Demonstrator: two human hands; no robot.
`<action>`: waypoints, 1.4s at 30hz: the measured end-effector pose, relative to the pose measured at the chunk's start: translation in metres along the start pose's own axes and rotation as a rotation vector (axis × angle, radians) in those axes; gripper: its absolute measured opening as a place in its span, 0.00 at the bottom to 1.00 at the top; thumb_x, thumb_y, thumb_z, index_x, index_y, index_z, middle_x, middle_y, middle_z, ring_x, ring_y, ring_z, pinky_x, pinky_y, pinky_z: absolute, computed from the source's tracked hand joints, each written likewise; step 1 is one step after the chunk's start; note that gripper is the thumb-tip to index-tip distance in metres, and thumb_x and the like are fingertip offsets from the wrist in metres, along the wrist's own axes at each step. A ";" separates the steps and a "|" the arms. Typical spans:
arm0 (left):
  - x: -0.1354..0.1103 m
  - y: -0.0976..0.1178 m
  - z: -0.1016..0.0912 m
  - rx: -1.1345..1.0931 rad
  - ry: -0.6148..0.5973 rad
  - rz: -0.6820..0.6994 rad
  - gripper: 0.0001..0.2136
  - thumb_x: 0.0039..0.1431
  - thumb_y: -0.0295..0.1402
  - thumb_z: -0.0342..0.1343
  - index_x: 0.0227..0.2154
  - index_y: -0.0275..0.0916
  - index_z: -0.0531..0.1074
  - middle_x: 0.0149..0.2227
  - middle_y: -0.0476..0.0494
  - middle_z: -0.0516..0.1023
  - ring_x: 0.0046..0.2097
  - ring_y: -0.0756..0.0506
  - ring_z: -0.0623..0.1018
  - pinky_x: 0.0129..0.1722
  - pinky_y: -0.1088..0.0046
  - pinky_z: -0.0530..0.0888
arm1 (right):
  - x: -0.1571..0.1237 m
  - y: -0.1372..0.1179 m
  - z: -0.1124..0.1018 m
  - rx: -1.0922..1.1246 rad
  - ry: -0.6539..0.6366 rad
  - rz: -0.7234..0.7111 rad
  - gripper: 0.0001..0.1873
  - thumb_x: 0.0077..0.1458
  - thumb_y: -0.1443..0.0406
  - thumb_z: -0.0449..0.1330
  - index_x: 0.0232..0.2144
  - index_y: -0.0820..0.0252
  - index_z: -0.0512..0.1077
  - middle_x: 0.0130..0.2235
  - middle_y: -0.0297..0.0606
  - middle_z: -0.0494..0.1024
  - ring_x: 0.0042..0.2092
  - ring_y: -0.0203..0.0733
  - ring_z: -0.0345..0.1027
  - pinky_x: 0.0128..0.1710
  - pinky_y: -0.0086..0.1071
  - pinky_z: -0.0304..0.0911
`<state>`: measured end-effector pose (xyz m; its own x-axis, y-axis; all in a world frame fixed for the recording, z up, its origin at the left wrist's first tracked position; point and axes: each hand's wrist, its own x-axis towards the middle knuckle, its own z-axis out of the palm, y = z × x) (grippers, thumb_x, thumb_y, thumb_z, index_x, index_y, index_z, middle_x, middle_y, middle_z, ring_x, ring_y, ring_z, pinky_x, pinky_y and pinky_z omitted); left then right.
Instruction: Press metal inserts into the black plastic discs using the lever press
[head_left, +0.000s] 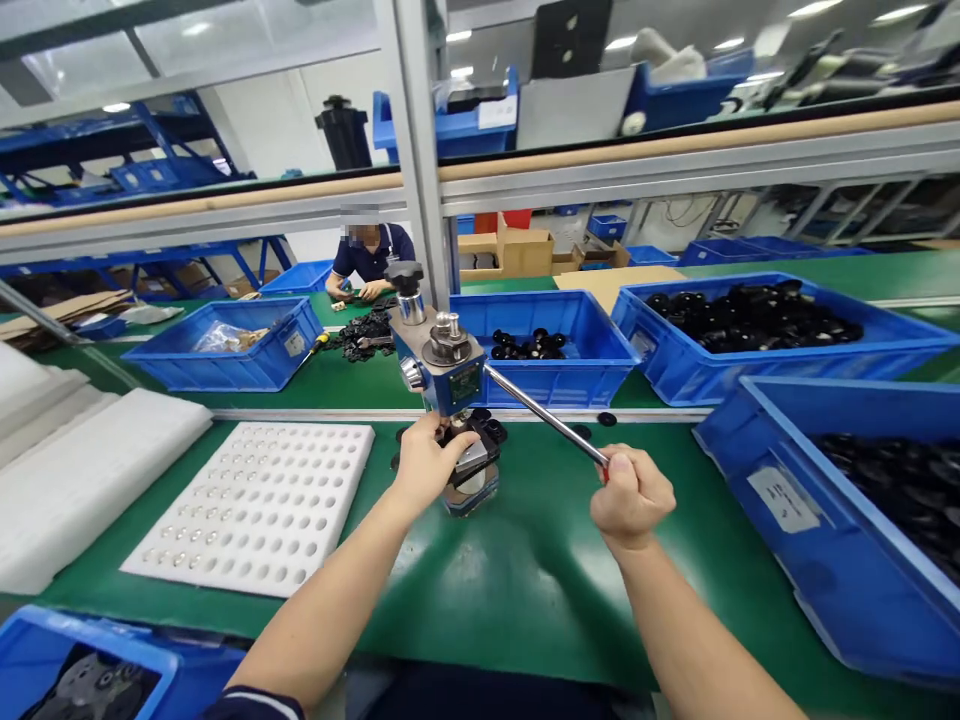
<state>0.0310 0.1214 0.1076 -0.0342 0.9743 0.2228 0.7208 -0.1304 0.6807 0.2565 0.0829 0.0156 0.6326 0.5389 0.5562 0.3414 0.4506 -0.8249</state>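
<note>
Right hand (632,495) was closed in a fist on the red-tipped end of a metal lever (544,411), which slanted down from the right side of a blue-and-grey hand press (456,385). Left hand (430,462) was at the lower part of the press, thumb and fingers around the fixture (472,458) under the head; couldn't tell if it gripped a part, fingers mostly hidden. Press stood upright on the green tabletop (525,590), roughly mid-view.

Black discs (607,419) lay just right of the press, more clustered behind its base. To the left, a white foam tray (236,580) with rows of round holes; small shiny pieces (178,560) sat in its left part. White foam slabs (82,470) were stacked beyond it. Dark parts (97,685) filled a blue box (184,665) at bottom left.

Behind the press, a blue bin (555,381) held a few black parts. Two more blue bins with black parts were to the right, one near (847,570), one farther back (675,370). Rear left, a blue bin (214,376) held a plastic bag (221,337); a yellow-handled tool (321,340) and a dark pile (367,337) lay beside it. A co-worker (386,248) sat across, both hands low over the surface.
</note>
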 end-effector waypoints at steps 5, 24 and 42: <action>0.010 -0.011 -0.010 -0.064 -0.058 -0.016 0.11 0.51 0.39 0.65 0.30 0.36 0.76 0.30 0.46 0.78 0.32 0.47 0.74 0.34 0.72 0.69 | 0.025 -0.051 -0.009 0.089 -0.060 0.031 0.10 0.59 0.64 0.54 0.31 0.60 0.75 0.27 0.33 0.73 0.24 0.33 0.66 0.23 0.29 0.61; -0.158 -0.020 -0.016 -1.204 -0.576 -0.929 0.17 0.50 0.41 0.70 0.35 0.34 0.74 0.28 0.47 0.72 0.23 0.55 0.64 0.22 0.78 0.59 | -0.089 -0.096 -0.040 0.412 -0.981 0.546 0.12 0.63 0.63 0.55 0.44 0.60 0.74 0.28 0.33 0.76 0.28 0.32 0.68 0.29 0.26 0.65; -0.172 -0.051 -0.007 -0.839 -0.600 -0.802 0.19 0.51 0.46 0.69 0.38 0.37 0.75 0.27 0.50 0.73 0.26 0.52 0.70 0.28 0.75 0.66 | -0.095 -0.072 -0.051 0.254 -1.200 0.632 0.06 0.57 0.68 0.56 0.38 0.61 0.71 0.29 0.32 0.75 0.29 0.32 0.67 0.31 0.26 0.64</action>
<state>-0.0050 -0.0406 0.0398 0.2187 0.7350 -0.6418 -0.0122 0.6597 0.7514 0.2069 -0.0369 0.0170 -0.3947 0.9175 -0.0501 0.0064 -0.0517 -0.9986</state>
